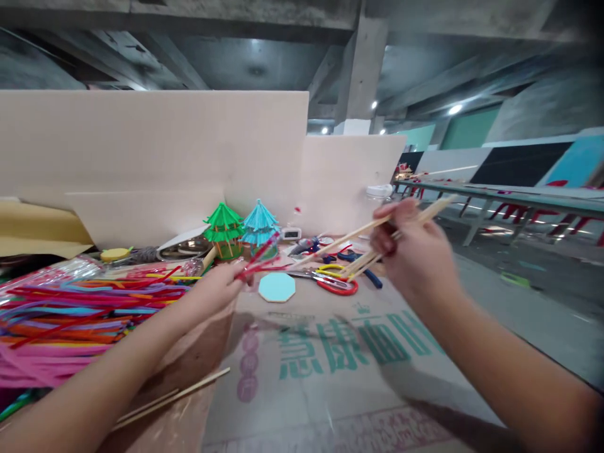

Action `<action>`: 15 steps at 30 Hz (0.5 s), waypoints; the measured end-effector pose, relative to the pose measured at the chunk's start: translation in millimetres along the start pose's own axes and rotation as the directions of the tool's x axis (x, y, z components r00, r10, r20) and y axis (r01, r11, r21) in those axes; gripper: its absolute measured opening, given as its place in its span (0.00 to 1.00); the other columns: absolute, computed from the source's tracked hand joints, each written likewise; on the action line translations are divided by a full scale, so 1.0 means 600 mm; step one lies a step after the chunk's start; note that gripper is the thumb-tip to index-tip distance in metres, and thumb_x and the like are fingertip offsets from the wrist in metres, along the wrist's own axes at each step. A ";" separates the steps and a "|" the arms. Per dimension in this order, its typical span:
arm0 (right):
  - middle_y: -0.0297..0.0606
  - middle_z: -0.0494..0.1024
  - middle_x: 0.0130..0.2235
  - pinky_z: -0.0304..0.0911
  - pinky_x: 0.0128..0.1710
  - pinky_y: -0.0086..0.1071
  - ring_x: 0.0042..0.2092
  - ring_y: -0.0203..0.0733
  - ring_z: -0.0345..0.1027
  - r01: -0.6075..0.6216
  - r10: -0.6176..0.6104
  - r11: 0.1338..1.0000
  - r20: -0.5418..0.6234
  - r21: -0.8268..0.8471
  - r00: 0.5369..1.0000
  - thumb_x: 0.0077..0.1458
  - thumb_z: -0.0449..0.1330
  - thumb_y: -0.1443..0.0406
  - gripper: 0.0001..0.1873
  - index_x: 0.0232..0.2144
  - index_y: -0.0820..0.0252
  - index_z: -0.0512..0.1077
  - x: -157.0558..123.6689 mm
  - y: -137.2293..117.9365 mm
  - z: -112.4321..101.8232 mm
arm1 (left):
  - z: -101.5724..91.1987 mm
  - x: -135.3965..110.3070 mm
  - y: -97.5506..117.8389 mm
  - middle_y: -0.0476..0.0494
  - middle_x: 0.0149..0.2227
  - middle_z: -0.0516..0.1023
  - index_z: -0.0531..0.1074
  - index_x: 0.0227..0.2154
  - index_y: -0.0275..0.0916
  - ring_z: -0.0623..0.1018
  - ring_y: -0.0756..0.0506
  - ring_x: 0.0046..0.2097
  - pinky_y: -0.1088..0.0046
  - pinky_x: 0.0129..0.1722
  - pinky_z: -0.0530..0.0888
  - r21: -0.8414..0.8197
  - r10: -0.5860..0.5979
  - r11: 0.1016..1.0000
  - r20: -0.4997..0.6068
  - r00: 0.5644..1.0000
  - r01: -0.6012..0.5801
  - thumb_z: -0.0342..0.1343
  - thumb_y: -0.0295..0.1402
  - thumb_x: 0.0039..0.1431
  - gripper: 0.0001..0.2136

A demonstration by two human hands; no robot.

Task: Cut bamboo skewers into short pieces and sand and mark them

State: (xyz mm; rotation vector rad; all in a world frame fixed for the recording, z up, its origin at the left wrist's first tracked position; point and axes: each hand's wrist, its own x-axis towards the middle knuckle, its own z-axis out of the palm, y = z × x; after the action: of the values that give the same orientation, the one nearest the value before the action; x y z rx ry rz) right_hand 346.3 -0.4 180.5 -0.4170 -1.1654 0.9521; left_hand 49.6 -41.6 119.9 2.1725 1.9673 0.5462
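My left hand (230,281) is closed on some red and pink pipe cleaners (258,263), whose ends stick out toward the middle. In my right hand (410,242) are several thin wooden sticks (340,241), fanned out to the left and pointing up at the right. Between the hands, a light-blue octagonal piece (277,287) lies flat on the printed sheet. Red-and-yellow-handled scissors (337,285) rest just right of it, below the sticks. Behind my left hand stand a green pavilion model (224,231) and a light-blue one (259,228), each with a tiered roof.
Colourful pipe cleaners (70,314) are heaped at the left. Loose sticks (177,397) lie near the front. Blue-handled pliers (372,277), a small white digital timer (290,233) and a lidded jar (379,195) stand or lie toward the back. A pale board (155,145) rises behind.
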 end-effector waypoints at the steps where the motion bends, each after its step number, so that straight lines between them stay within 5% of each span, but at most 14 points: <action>1: 0.31 0.67 0.22 0.53 0.21 0.27 0.22 0.29 0.56 0.052 -0.052 0.999 -0.049 -0.010 0.997 0.55 0.67 0.48 0.23 0.22 0.60 0.72 0.012 -0.008 -0.007 | -0.007 0.009 -0.020 0.41 0.42 0.81 0.75 0.41 0.39 0.79 0.39 0.46 0.65 0.45 0.73 0.063 -0.083 0.994 -0.026 0.996 0.084 0.43 0.33 0.66 0.14; 4: 0.35 0.73 0.24 0.64 0.28 0.31 0.26 0.35 0.67 0.043 -0.047 0.996 -0.057 -0.076 0.997 0.59 0.62 0.47 0.24 0.22 0.58 0.69 0.034 -0.021 -0.022 | -0.014 0.025 -0.072 0.39 0.46 0.79 0.73 0.49 0.37 0.79 0.40 0.46 0.60 0.46 0.76 0.212 -0.256 0.942 -0.053 0.965 0.262 0.52 0.36 0.68 0.12; 9: 0.27 0.61 0.16 0.66 0.30 0.31 0.23 0.36 0.64 0.025 -0.012 0.992 0.107 -0.120 0.994 0.58 0.61 0.44 0.25 0.24 0.56 0.67 0.021 -0.019 -0.011 | 0.016 0.034 -0.108 0.39 0.52 0.75 0.70 0.53 0.36 0.78 0.41 0.49 0.57 0.48 0.78 0.366 -0.377 0.859 -0.023 0.926 0.359 0.57 0.39 0.66 0.17; 15: 0.23 0.55 0.20 0.39 0.17 0.25 0.19 0.27 0.42 -0.189 0.197 0.980 0.262 -0.055 0.945 0.54 0.69 0.50 0.19 0.31 0.57 0.70 -0.008 -0.016 0.007 | 0.046 0.029 -0.114 0.38 0.52 0.75 0.71 0.52 0.36 0.77 0.41 0.49 0.56 0.49 0.77 0.426 -0.397 0.837 0.041 0.917 0.343 0.57 0.40 0.66 0.16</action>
State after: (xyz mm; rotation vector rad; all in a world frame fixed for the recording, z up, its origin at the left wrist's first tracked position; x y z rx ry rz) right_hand 345.8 -10.6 186.1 -0.4417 -1.4026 1.1904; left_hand -2.4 -12.6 73.1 1.8700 2.5201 -0.0797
